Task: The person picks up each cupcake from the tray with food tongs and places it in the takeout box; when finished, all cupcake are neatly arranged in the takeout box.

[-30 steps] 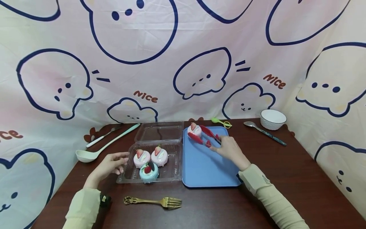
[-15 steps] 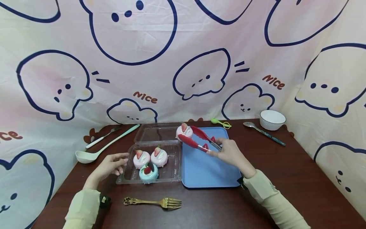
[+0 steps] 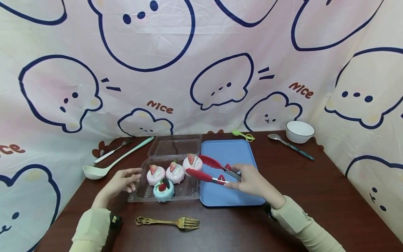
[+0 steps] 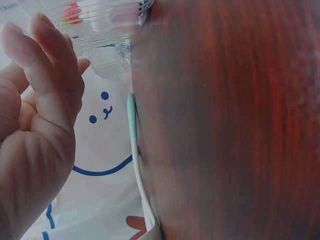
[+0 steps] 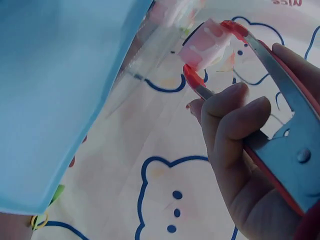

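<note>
My right hand (image 3: 253,180) grips a pair of red-tipped metal tongs (image 3: 201,175). Between the tong tips is a pink toy cake (image 3: 192,165) topped with a strawberry, held above the right part of a clear plastic box (image 3: 191,191). The right wrist view shows the tips on both sides of this cake (image 5: 204,46). Inside the box sit two more pink cakes (image 3: 155,176) and a light-blue cake (image 3: 163,193) with a red berry. My left hand (image 3: 121,183) is at the box's left edge, fingers loosely bent; firm contact is unclear.
Right of the box lies a blue tray (image 3: 231,196). A gold fork (image 3: 170,222) lies in front. Around the back are a ladle (image 3: 97,171), a white-handled utensil (image 3: 105,155), a small green tool (image 3: 242,135), a spoon (image 3: 292,146) and a white bowl (image 3: 300,133).
The tongs have lifted the pink cake from the tray's far left corner and carried it left and nearer, over the box. My left hand has stayed in place.
</note>
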`<action>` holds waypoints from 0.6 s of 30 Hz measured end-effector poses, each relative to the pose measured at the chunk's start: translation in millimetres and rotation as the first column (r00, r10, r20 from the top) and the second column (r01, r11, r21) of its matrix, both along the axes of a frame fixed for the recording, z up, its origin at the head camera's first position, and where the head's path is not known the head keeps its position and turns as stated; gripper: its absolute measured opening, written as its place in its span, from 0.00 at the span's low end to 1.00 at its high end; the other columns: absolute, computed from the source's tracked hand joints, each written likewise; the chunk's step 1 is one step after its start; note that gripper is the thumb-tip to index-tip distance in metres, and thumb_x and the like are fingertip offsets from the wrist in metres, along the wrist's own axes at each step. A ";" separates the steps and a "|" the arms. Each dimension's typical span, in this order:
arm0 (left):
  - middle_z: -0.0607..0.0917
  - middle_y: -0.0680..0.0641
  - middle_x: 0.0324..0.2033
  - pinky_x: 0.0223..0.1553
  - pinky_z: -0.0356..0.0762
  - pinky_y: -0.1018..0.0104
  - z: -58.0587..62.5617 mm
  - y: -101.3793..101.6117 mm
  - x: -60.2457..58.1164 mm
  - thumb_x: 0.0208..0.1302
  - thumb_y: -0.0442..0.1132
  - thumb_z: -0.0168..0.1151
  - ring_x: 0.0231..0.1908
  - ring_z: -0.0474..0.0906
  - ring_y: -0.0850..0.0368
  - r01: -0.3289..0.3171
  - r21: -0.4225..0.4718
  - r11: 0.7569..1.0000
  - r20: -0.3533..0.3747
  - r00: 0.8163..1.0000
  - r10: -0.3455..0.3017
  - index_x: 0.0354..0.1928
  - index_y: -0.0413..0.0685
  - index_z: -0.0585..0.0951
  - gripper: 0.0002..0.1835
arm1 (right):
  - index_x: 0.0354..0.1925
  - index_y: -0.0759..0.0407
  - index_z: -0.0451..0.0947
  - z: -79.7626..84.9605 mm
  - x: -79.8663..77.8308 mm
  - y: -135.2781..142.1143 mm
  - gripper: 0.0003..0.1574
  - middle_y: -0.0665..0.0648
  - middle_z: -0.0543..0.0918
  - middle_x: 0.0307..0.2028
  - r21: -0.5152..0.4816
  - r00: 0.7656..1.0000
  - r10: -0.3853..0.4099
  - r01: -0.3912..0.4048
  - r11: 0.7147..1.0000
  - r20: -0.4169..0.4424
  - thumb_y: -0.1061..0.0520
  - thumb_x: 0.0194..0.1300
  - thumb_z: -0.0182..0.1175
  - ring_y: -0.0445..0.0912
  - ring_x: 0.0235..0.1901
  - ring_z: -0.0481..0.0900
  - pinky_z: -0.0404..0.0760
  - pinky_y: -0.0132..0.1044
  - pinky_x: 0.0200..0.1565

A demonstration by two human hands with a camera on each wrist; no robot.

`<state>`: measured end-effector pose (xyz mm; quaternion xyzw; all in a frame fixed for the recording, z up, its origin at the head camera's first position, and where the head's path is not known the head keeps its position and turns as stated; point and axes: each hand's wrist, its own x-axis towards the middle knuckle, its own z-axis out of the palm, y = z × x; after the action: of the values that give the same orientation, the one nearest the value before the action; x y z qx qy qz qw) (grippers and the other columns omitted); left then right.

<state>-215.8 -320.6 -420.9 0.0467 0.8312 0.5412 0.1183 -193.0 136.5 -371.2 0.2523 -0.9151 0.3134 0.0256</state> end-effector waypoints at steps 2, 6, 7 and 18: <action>0.78 0.38 0.33 0.20 0.75 0.68 -0.3 -0.1 -0.1 0.65 0.42 0.53 0.19 0.74 0.58 -0.002 0.000 1.000 0.000 1.000 0.002 0.62 0.30 0.61 0.29 | 0.48 0.64 0.75 -0.9 2.6 -3.1 0.34 0.47 0.77 0.27 0.017 1.000 0.027 -0.027 0.999 -0.003 0.46 0.47 0.70 0.39 0.18 0.64 0.64 0.30 0.15; 0.78 0.38 0.33 0.20 0.75 0.67 -0.2 -0.5 -0.6 0.66 0.41 0.53 0.19 0.74 0.58 -0.002 -0.003 1.000 -0.007 1.000 0.002 0.62 0.30 0.62 0.28 | 0.48 0.64 0.76 -1.6 5.7 -10.4 0.34 0.49 0.80 0.30 0.049 0.997 0.071 -0.070 0.996 -0.017 0.46 0.47 0.69 0.39 0.16 0.65 0.64 0.30 0.16; 0.78 0.38 0.32 0.20 0.75 0.67 -0.2 -0.6 -0.7 0.66 0.41 0.53 0.19 0.74 0.58 -0.002 -0.003 1.000 -0.008 1.000 0.002 0.62 0.30 0.62 0.28 | 0.48 0.64 0.76 -1.6 6.2 -12.2 0.34 0.49 0.80 0.30 0.055 0.996 0.085 -0.083 0.995 -0.023 0.45 0.47 0.69 0.39 0.17 0.65 0.65 0.30 0.16; 0.77 0.37 0.33 0.20 0.75 0.68 -2.2 -0.8 -1.6 0.65 0.42 0.54 0.19 0.74 0.58 0.005 0.011 1.000 -0.005 1.000 -0.005 0.62 0.30 0.62 0.29 | 0.42 0.58 0.78 3.8 6.5 -23.1 0.26 0.43 0.76 0.24 0.106 0.981 0.189 -0.185 0.977 -0.035 0.44 0.49 0.68 0.37 0.17 0.63 0.66 0.30 0.18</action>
<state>-217.4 -321.4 -423.1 0.0508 0.8284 0.5453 0.1175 -186.6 113.4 -367.4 0.3452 -0.9014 0.2612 0.0037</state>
